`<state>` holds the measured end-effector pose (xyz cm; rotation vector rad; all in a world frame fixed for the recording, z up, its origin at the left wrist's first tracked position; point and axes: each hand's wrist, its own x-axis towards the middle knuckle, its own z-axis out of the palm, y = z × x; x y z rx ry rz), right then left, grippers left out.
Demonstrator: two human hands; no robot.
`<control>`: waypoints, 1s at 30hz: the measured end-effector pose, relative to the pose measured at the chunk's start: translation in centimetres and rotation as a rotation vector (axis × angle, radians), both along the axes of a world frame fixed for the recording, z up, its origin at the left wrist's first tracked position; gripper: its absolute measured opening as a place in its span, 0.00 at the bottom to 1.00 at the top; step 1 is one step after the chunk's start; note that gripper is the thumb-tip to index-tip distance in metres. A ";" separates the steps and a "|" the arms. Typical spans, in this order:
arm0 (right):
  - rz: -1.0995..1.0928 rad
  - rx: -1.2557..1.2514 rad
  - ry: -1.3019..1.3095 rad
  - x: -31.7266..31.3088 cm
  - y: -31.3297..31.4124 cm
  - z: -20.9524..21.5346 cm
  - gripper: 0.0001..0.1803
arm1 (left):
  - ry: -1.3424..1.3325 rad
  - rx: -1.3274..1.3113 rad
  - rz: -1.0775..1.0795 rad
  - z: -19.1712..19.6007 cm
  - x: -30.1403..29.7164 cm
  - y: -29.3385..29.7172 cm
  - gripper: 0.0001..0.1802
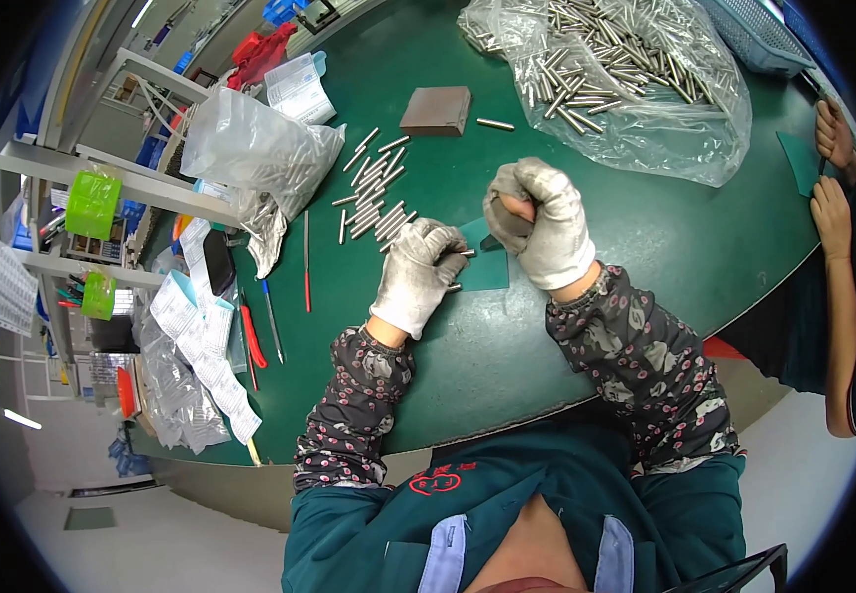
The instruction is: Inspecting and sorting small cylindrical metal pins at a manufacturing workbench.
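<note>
My left hand [418, 275], in a greyish-white glove, is closed on a short metal pin [469, 253] whose end sticks out past the fingertips. The end of another pin [455, 288] shows just below that hand. My right hand [543, 222], also gloved, is a fist round a dark tool [490, 243]; only its blunt tip shows, pointing at the held pin, and its kind is hidden. A thin green sheet [490, 270] lies under the tip. Several loose metal pins [374, 193] are spread beyond my left hand.
A brown block [435, 111] and a single pin [495, 125] lie farther back. A clear bag of pins [636, 109] fills the far right, beside a blue basket [759, 35]. Red-handled pliers [252, 336], a pen [273, 321] and papers lie left. Another person's hands [833, 188] are at right.
</note>
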<state>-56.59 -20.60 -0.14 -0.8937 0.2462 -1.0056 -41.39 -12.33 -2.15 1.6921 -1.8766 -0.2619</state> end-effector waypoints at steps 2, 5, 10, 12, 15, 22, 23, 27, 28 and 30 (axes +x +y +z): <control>0.017 0.040 0.013 0.1 0.1 -0.1 0.22 | 0.038 0.022 0.004 -0.1 0.0 -0.1 0.09; 0.016 -0.018 0.020 0.3 0.0 -0.6 0.22 | 0.068 0.059 0.016 0.0 0.1 -0.2 0.09; 0.009 -0.096 0.050 0.5 0.1 -0.8 0.24 | -0.030 0.014 0.009 0.0 0.3 -0.1 0.10; -0.011 -0.141 0.051 0.5 0.1 -0.5 0.24 | 0.283 -0.016 0.074 -0.9 1.0 0.3 0.11; -0.112 -0.488 0.210 -0.8 -0.4 0.4 0.20 | 0.598 -0.053 0.098 -1.0 1.2 0.5 0.11; -0.304 -0.764 0.883 0.9 0.6 1.0 0.12 | 0.785 -0.150 0.082 -1.0 0.7 1.1 0.11; -0.306 -0.769 0.890 1.0 0.6 0.8 0.12 | 0.800 -0.174 0.062 -1.0 0.7 1.1 0.10; -0.239 -0.881 0.914 1.0 0.6 1.2 0.13 | 0.885 -0.188 0.021 -0.5 0.4 0.9 0.09; -0.170 -0.895 0.921 1.0 0.6 1.5 0.14 | 0.888 -0.177 0.020 -0.4 0.1 1.0 0.08; -0.095 -0.818 0.893 1.0 0.7 1.4 0.13 | 0.882 -0.222 0.014 -0.1 -0.8 1.3 0.08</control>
